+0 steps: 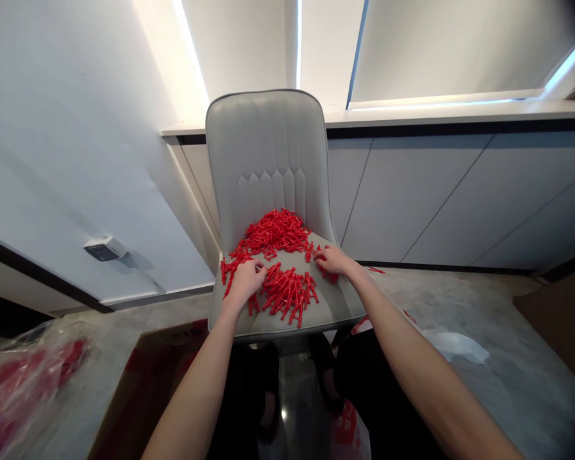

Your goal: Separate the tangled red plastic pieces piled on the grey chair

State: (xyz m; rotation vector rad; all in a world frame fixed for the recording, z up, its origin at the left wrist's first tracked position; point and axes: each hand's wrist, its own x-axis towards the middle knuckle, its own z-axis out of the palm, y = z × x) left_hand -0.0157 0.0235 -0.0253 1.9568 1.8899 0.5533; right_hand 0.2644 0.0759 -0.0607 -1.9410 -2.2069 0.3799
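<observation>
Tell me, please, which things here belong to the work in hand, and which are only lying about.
In the work: left hand, right hand, red plastic parts, grey padded chair.
Lying about: clear plastic bag, cardboard box, small wall device.

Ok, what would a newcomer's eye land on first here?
A heap of small red plastic pieces lies on the seat of the grey chair, centre frame. The left hand and right hand rest among them on the seat. At lower left, a clear plastic bag shows more red inside.
</observation>
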